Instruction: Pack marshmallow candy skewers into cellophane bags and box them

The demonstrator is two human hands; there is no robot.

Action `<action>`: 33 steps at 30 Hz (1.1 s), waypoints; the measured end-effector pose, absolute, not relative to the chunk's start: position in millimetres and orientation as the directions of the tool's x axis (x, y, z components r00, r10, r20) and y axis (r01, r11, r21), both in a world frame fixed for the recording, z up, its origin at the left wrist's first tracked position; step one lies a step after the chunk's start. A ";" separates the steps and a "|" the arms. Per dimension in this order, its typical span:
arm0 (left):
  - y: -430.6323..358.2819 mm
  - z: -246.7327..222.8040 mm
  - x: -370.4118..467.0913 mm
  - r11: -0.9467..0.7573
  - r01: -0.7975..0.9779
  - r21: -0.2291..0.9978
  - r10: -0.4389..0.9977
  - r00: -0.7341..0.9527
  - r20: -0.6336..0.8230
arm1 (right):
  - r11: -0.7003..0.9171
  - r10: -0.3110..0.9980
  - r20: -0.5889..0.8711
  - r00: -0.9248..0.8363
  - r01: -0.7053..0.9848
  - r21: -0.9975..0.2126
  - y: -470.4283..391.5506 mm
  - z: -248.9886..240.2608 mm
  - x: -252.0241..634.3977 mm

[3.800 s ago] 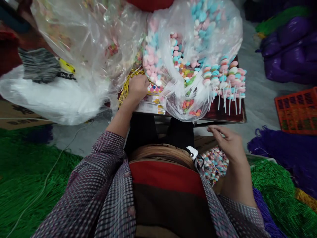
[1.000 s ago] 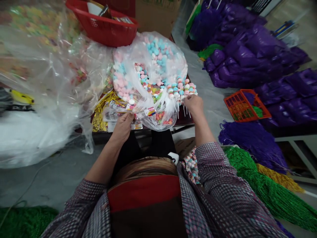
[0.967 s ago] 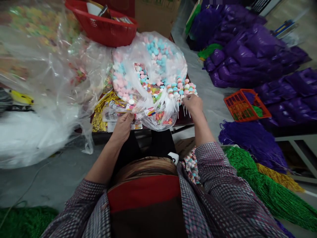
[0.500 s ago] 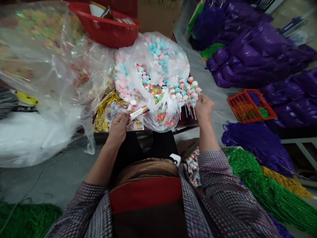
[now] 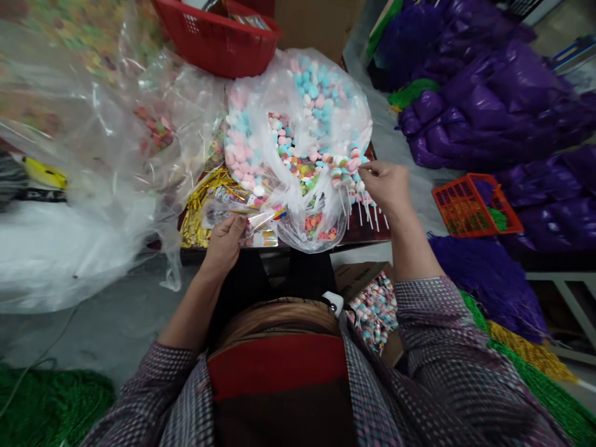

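My left hand (image 5: 226, 239) is closed on a clear plastic wrapper (image 5: 261, 218) with a coloured print, held low over the table's front edge. My right hand (image 5: 387, 186) reaches over a pile of candy skewers (image 5: 367, 195), soft sweets in pink, white and blue on white sticks. Its thumb and fingers pinch at the candy end of one skewer (image 5: 354, 162); the exact grip is partly hidden. Between my hands lies an opened clear bag (image 5: 298, 84) of pink, blue and white sweets, with fruit-coloured gummies (image 5: 321, 228) in its front fold.
Gold twist ties (image 5: 193, 217) and flat printed wrappers (image 5: 223, 208) lie by my left hand. A red basket (image 5: 223, 43) stands behind. Large bags of gummies (image 5: 93, 124) fill the left. On the right are an orange crate (image 5: 475, 205), purple packs (image 5: 488, 105) and a box of candy skewers (image 5: 375, 310).
My right hand has moved from the right end of the skewer pile onto its candies, fingers now pinching there. My left hand keeps the wrapper almost in place. The view has shifted slightly.
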State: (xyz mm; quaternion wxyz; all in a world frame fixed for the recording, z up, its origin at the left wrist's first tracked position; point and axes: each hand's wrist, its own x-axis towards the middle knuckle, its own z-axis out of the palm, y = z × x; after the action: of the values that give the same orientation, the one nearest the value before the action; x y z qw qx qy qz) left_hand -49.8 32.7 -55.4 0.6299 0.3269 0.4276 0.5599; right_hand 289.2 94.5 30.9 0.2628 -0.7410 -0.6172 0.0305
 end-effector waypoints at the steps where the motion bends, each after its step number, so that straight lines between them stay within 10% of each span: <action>1: 32.5 -55.5 -49.9 0.171 -0.426 0.889 0.983 0.011 -0.183 | -0.131 0.934 0.271 0.233 0.928 -0.349 97.6 36.0 288.8; 6: 32.4 -55.4 -49.6 0.185 -0.424 0.886 0.982 0.037 -0.188 | -0.184 0.957 0.208 0.202 0.978 -0.102 116.4 51.3 280.3; 22: 33.2 -68.8 -55.6 0.182 -0.371 0.911 0.983 0.084 -0.162 | -0.117 0.993 0.017 0.115 0.987 0.107 158.4 71.9 257.8; 33: 31.0 -64.8 -56.5 0.181 -0.368 0.912 0.981 0.133 -0.141 | 0.007 0.998 0.055 -0.008 1.000 0.023 190.7 69.5 257.3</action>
State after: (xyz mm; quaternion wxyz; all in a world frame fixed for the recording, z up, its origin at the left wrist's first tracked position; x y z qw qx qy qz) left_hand -56.5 31.0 -64.8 0.6518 0.3767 0.4069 0.5174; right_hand 257.3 190.7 69.5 0.0115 -0.7042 -0.7094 -0.0273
